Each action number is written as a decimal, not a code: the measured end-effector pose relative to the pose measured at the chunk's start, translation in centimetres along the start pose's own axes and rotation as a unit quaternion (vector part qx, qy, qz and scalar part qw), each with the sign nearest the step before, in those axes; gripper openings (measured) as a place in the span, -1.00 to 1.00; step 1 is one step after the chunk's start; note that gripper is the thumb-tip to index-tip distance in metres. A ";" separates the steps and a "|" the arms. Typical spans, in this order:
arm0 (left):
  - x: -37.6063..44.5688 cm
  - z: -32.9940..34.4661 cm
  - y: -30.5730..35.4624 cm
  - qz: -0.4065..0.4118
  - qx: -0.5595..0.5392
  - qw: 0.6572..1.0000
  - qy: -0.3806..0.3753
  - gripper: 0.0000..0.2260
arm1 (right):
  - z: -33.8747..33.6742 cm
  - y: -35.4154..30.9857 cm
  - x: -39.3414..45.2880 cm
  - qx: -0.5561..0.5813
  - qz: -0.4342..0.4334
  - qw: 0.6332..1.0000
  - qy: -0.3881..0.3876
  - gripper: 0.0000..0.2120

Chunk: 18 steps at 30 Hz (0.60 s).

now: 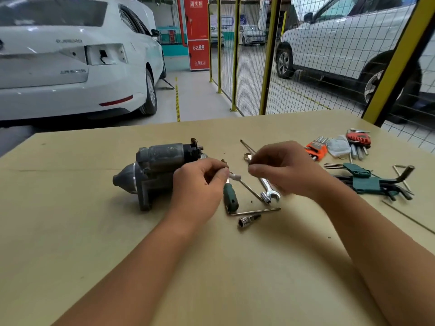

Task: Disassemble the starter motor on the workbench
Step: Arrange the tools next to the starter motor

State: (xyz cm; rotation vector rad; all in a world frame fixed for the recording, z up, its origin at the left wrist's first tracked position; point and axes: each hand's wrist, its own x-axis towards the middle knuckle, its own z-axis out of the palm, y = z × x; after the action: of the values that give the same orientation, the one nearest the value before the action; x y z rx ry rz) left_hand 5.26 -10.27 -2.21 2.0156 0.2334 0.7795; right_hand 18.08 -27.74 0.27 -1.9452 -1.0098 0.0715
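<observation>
On workbench (94, 231): 1 starter motor (155, 170), 3 hex-key sets, left hand (200, 182) & right hand (282, 170) curled, contents unclear.

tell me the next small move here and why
Probably set down the small part the left hand seems to pinch beside the starter motor, then reach for a tool. Both hands hover above the workbench, the right hand holds nothing clearly visible, and the green-handled screwdriver and combination wrench lie untouched.

white car (70, 67) beyond yellow fence (268, 55)
</observation>
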 end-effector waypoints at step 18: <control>-2.6 3.6 2.6 0.209 0.133 0.958 -0.143 -0.80 | -9.8 3.7 -13.8 -0.168 0.206 0.964 0.011 -0.74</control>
State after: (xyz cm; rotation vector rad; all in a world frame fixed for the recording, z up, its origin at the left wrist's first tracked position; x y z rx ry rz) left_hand 5.09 -15.38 -2.48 2.4449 -0.2788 0.7267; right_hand 15.31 -44.78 -1.32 -2.4399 -0.6134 0.1179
